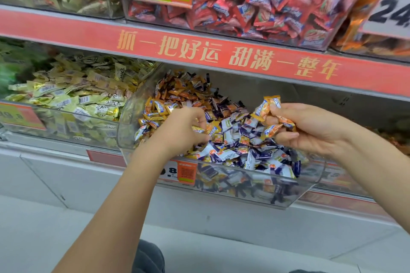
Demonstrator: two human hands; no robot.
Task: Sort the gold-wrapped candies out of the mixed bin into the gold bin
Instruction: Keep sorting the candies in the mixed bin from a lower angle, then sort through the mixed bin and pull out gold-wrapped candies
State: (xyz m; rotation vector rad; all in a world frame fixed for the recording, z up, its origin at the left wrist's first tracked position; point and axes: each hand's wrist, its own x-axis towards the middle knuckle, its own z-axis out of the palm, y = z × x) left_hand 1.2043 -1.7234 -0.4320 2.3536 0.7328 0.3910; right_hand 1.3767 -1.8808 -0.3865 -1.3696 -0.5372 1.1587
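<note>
The right hand [310, 128] is closed around a small bunch of orange-and-gold candies [269, 115], held just above the right part of the mixed bin [306, 188]; I count about four wrappers poking out past the fingers, possibly more hidden in the palm. Holding them there probably serves as a collecting hand, so the picks can pile up before one trip across. The left hand [184, 131] is down in the pile to the left of that bunch, fingers curled and pinching at a gold-coloured wrapper [197, 128]; the grip is partly hidden by the knuckles, so whether it has one candy or two cannot be settled. Under and between both hands the mixed bin holds orange-gold pieces, mostly toward the back and left, and white-and-purple pieces [244, 150] nearer the front, far too many of each to count. The bin is tilted out from the shelf, which likely gives easier reach. The gold bin [66, 115], further left beyond the left hand, is one clear tub heaped with pale gold candies [88, 95]. Judged from the pile, many orange-gold pieces remain to sort. A red shelf strip [199, 51] runs above both hands.
</note>
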